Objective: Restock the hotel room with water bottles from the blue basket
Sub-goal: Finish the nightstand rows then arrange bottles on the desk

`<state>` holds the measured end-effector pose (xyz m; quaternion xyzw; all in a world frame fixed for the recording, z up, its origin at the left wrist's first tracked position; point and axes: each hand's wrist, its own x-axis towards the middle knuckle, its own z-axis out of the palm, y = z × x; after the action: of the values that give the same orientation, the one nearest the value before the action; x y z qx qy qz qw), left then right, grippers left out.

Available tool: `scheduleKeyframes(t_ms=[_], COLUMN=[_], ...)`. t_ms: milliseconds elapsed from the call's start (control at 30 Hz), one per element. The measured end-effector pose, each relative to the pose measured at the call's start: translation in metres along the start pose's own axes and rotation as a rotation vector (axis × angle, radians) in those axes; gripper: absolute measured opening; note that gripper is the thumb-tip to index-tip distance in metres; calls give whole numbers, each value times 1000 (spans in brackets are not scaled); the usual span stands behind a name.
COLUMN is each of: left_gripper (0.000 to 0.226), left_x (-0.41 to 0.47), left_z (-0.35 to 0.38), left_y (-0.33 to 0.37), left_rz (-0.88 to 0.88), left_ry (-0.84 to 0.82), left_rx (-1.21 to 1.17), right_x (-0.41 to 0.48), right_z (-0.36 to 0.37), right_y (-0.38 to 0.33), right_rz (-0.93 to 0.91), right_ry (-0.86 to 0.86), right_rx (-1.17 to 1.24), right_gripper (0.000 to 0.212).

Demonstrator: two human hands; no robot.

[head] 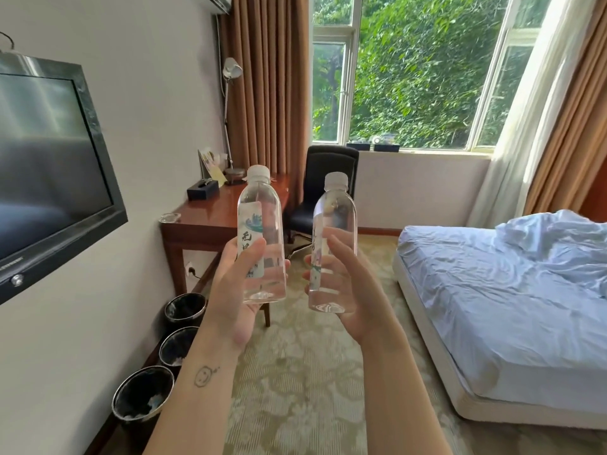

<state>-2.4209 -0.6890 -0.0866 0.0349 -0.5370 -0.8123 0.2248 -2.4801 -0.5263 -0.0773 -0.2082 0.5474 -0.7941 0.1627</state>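
Observation:
My left hand [235, 290] grips a clear water bottle [261, 221] with a white cap and a pale label, held upright in the middle of the view. My right hand [348, 287] grips a second clear water bottle [335, 231] of the same kind, also upright, a little lower and to the right. Both bottles are raised in front of me, apart from each other. Beyond them stands a wooden desk [210, 218] against the left wall. The blue basket is not in view.
A black tissue box [203, 189], a lamp [231, 119] and a glass ashtray [169, 218] are on the desk. A black chair [323, 192] stands by it. Three black bins [143, 395] line the left wall under a TV [49, 172]. A bed [512, 297] fills the right.

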Motion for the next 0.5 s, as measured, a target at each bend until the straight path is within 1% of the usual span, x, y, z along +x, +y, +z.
scheduleKeyframes(t_ms=[100,167,333,500], left_gripper=[58,58,54,57], left_x=[27,44,75,107], left_z=[23,40,69,79], left_y=[-17,-31,-58,-74], left_rz=[-5,-3,-7,-27], left_ry=[11,11,16,31], left_rx=[-4,-8,15,31], right_x=[26,44,79,113], right_z=[-29,-51,-97,-121], right_y=[-4,-5,-4,3], right_rz=[21,28,49,67], right_ry=[-5,-10,-10,-7], right_rx=[-15,-11,13,27], right_gripper=[50,53,53,52])
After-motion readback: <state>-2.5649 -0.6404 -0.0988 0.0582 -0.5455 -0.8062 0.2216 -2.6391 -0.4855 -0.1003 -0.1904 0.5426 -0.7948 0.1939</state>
